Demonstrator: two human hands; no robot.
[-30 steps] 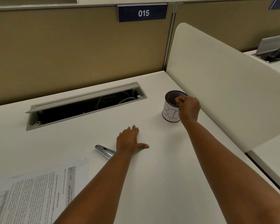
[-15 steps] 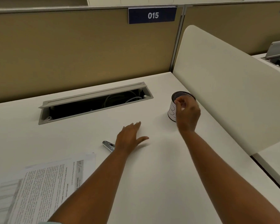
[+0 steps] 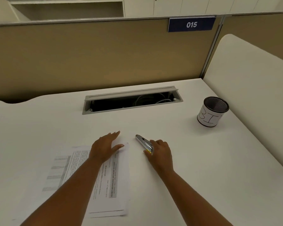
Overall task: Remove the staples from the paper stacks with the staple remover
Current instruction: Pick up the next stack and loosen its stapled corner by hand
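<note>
A stack of printed papers [image 3: 114, 180] lies on the white desk in front of me. My left hand [image 3: 106, 146] rests flat on the stack's far end, fingers spread. Just right of the papers lies the metal staple remover [image 3: 143, 141], its tip pointing away to the left. My right hand [image 3: 160, 151] is on the remover's near end, with fingers curled around it while it still lies on the desk.
A black mesh cup [image 3: 212, 111] with a white label stands at the far right by the cream side divider [image 3: 252, 88]. An open cable tray [image 3: 131, 100] is set into the desk behind. A tan partition [image 3: 88, 57] closes the back.
My right hand left the mesh cup and came back to the staple remover. My left hand shifted from the bare desk onto the papers. The view swung left.
</note>
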